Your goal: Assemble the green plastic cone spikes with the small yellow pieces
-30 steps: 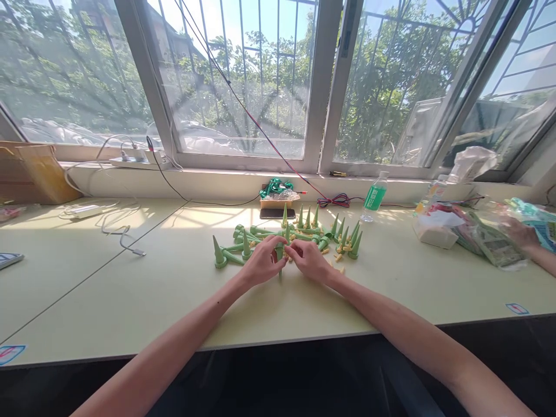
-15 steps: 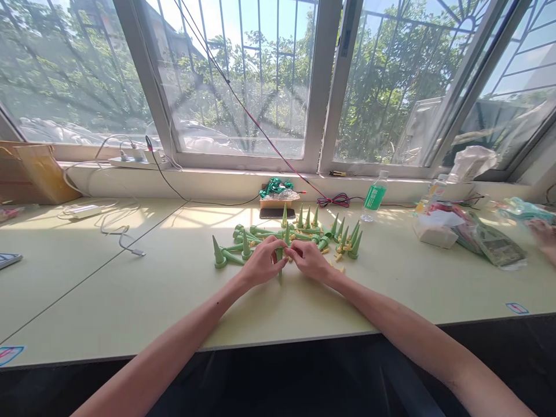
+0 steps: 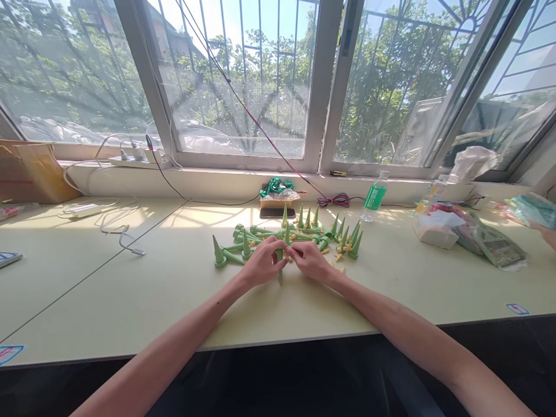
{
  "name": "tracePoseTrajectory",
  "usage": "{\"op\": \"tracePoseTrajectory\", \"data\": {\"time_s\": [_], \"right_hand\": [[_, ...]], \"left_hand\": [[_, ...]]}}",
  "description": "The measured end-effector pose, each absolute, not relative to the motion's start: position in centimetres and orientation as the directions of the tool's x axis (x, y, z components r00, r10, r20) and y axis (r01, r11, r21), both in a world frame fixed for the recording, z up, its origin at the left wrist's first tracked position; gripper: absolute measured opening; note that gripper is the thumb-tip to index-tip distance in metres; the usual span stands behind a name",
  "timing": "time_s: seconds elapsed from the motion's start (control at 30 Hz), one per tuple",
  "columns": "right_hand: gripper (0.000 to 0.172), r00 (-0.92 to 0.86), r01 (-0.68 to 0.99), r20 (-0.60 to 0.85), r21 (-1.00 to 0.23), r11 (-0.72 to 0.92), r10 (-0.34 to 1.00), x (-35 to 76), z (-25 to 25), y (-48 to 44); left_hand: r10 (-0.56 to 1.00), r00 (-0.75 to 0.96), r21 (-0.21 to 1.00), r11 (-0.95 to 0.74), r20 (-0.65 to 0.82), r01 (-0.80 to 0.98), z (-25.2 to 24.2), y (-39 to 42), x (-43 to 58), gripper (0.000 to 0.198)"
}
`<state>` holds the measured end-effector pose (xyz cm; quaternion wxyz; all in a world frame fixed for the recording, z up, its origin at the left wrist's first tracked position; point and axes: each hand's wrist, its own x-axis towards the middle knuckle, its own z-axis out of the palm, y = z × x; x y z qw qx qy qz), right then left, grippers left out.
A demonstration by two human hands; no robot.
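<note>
My left hand (image 3: 264, 260) is closed round a green spike (image 3: 280, 274), whose narrow end points down toward the table. Right beside it, my right hand (image 3: 309, 259) has its fingers pinched together at the spike's upper part; what they hold is too small to make out. Behind and around both hands lie several green cone-shaped spikes, some standing upright, like the one at the left (image 3: 218, 253) and the one at the right (image 3: 355, 246), others lying flat. Small yellowish pieces (image 3: 338, 258) are scattered near my right hand.
A phone (image 3: 277, 213) lies before a small box (image 3: 279, 202) at the back. Further right are a bottle (image 3: 375, 198), a tissue pack (image 3: 436, 233) and plastic bags (image 3: 495, 240). White cables (image 3: 124, 234) lie left. Part of another person's hand (image 3: 548, 236) shows at the right edge.
The spike in my left hand has tipped slightly, its narrow end a little lower. The other person's hand has moved right, mostly out of view.
</note>
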<state>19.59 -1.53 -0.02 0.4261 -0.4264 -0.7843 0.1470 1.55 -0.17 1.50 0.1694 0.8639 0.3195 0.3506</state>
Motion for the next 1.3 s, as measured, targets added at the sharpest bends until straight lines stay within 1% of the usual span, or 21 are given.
{"op": "tracePoseTrajectory", "data": {"time_s": [0.37, 1.0, 1.3], "right_hand": [[0.043, -0.27, 0.551, 0.547, -0.586, 0.594, 0.792, 19.68, -0.14, -1.48], [0.045, -0.264, 0.546, 0.555, -0.588, 0.596, 0.789, 19.57, -0.15, -1.51], [0.045, -0.263, 0.563, 0.553, -0.577, 0.591, 0.791, 19.58, -0.11, -1.48]], "left_hand": [[0.674, 0.532, 0.511, -0.738, 0.513, 0.441, 1.48, -0.15, 1.66, 0.011], [0.691, 0.519, 0.54, -0.72, 0.502, 0.437, 1.65, -0.32, 1.72, 0.012], [0.694, 0.522, 0.535, -0.717, 0.495, 0.447, 1.56, -0.19, 1.69, 0.011]]}}
